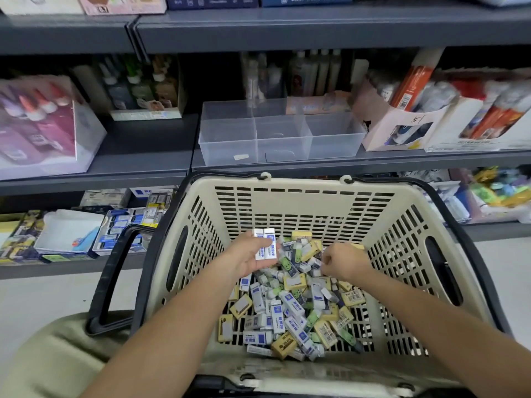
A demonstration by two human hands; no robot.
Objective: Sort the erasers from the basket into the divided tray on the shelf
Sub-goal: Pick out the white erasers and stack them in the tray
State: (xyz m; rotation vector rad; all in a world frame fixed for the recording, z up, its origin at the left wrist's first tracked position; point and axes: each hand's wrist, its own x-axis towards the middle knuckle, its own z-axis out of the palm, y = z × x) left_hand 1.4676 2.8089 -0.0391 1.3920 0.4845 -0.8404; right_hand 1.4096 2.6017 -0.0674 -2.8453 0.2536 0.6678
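A beige plastic basket (290, 202) with black handles holds a heap of erasers (290, 308) in white-and-blue, yellow and green sleeves. My left hand (247, 255) is inside the basket, palm up, holding two white-and-blue erasers (265, 244) side by side with the thumb across them. Just to the right, my right hand (343, 261) curls down onto the heap, its fingertips pinching at a small eraser that I cannot make out. On the shelf behind the basket stands the clear divided tray (280, 139), with three compartments visible along its front, which look empty.
Boxes of glue bottles (43, 124) fill the shelf left of the tray, and pink and white cartons (402, 122) stand at its right. Below, the lower shelf carries boxed erasers (123, 228) and other stationery. A black basket handle (115, 277) hangs down at the left.
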